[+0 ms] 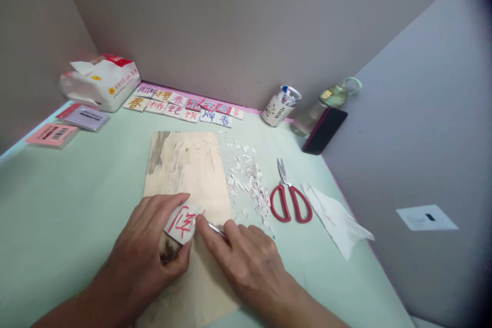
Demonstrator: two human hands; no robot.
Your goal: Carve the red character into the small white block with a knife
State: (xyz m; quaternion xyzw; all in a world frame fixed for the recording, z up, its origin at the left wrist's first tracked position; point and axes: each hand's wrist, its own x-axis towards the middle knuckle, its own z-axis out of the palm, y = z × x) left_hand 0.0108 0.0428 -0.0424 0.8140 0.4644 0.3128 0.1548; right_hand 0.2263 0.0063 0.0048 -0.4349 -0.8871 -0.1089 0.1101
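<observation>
Between the thumb and fingers of my left hand (pixel 154 241) is a small whitish square tile (pixel 182 224) with a red character on its face. My right hand (pixel 244 253) is closed around a thin metal tool (pixel 216 228), and its thumb touches the tile's right edge. Most of the tool is hidden by the fingers. Both hands are over a pale wooden board (pixel 188 164) with dark streaks at its upper left. White chips and shavings (pixel 251 179) lie scattered along the board's right side.
Red-handled scissors (pixel 290 200) and a crumpled tissue (pixel 338 220) lie at the right. Farther back stand a can (pixel 280 106), a bottle (pixel 307 113) and a phone (pixel 325 131). Character tiles (pixel 184 107), a tissue pack (pixel 103 82) and labelled packets (pixel 54 135) are at the back and left.
</observation>
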